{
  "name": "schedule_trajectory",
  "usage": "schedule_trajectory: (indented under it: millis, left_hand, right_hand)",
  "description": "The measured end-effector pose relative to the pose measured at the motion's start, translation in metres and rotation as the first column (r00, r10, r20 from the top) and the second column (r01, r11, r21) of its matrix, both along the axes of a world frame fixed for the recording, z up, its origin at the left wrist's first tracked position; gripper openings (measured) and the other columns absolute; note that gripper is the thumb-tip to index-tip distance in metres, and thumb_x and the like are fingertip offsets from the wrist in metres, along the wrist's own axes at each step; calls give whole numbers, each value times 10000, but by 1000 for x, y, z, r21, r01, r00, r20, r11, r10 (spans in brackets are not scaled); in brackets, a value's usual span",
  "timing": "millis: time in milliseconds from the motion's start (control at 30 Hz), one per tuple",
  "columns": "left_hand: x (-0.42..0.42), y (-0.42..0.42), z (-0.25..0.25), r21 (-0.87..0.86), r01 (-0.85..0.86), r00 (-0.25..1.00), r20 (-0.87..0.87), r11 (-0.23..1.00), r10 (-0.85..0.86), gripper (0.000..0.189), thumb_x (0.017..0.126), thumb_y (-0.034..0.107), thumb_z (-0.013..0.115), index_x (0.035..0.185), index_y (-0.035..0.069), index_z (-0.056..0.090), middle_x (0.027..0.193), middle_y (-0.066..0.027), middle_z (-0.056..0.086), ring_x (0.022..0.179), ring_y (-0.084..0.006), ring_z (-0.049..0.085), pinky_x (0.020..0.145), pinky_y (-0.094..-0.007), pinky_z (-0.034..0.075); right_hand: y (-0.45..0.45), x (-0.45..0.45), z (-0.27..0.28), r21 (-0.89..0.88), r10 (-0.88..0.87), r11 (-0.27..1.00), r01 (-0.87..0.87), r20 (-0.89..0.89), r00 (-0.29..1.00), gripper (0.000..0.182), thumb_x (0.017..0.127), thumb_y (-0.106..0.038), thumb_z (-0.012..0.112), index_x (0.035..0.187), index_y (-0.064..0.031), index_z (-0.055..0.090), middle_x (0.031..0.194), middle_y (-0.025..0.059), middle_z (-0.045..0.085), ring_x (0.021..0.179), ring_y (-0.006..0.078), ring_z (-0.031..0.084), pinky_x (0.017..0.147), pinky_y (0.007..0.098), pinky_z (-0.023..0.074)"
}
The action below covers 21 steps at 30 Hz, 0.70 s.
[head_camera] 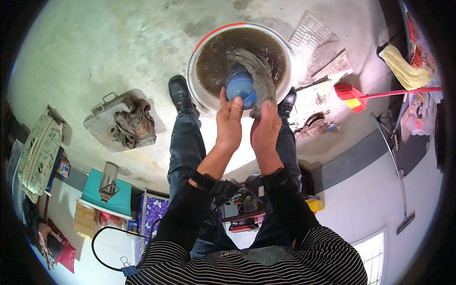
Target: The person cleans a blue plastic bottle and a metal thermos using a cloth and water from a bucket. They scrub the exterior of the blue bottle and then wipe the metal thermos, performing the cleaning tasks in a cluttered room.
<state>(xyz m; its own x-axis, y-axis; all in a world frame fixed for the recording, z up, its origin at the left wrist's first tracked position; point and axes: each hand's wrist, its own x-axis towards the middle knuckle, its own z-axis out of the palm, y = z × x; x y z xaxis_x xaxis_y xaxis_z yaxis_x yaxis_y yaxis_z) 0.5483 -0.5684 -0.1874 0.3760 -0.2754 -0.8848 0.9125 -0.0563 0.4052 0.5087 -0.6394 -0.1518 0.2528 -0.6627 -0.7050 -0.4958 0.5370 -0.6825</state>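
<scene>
Over a white bucket of murky brown water, my left hand grips a smooth, rounded blue object. Its exact kind is not clear, and its far end is dark and partly covered. A wet grey rag is draped along its right side and trails over the water. My right hand pinches the rag's near end, close to the bucket's front rim. Slight blur hides the right fingertips. The bucket stands on the floor between my two black shoes.
On the left, a dirty, crumpled cloth lies on a flat metal box with a handle. A dustpan stands right of the bucket, beside a red broom. Farther right are a yellow cloth and a long-handled squeegee.
</scene>
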Motion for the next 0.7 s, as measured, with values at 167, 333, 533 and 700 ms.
schedule_trajectory:
  millis: [167, 333, 533, 700]
  left_hand:
    - [16, -12, 15, -73, 47, 998, -37, 996, -50, 381, 958, 237, 368, 1179, -60, 459, 1324, -74, 327, 1060, -130, 447, 891, -243, 385]
    - [23, -17, 15, -86, -103, 987, -134, 991, 91, 387, 963, 269, 337, 1208, -21, 414, 1165, -87, 491, 1013, -152, 499, 876, -271, 415]
    - [28, -12, 11, -130, -56, 997, -58, 990, 49, 308, 944, 289, 398, 1075, 39, 519, 1013, -47, 563, 922, -124, 528, 843, -261, 428]
    - [22, 2, 5, -151, -79, 997, -25, 985, 76, 258, 927, 302, 441, 882, 74, 552, 839, -9, 569, 820, -114, 527, 820, -281, 430]
  right_hand:
    - [19, -9, -2, -304, 366, 888, -345, 13, 931, 373, 908, -221, 379, 1096, 64, 528, 1365, 268, 234, 1289, 425, 184, 1044, 450, 173]
    - [7, 9, -30, -534, 455, 729, -428, -88, 886, 295, 864, -199, 442, 880, 60, 584, 1337, 284, 245, 1255, 452, 225, 1016, 507, 195]
    - [-7, 17, -42, -610, 516, 583, -537, -234, 824, 291, 823, -222, 503, 947, 33, 567, 1224, 258, 377, 1148, 412, 344, 918, 479, 270]
    - [-27, 32, -69, -596, 374, 706, -382, -145, 916, 320, 801, -190, 527, 1067, -12, 530, 1027, 168, 493, 988, 350, 425, 827, 474, 300]
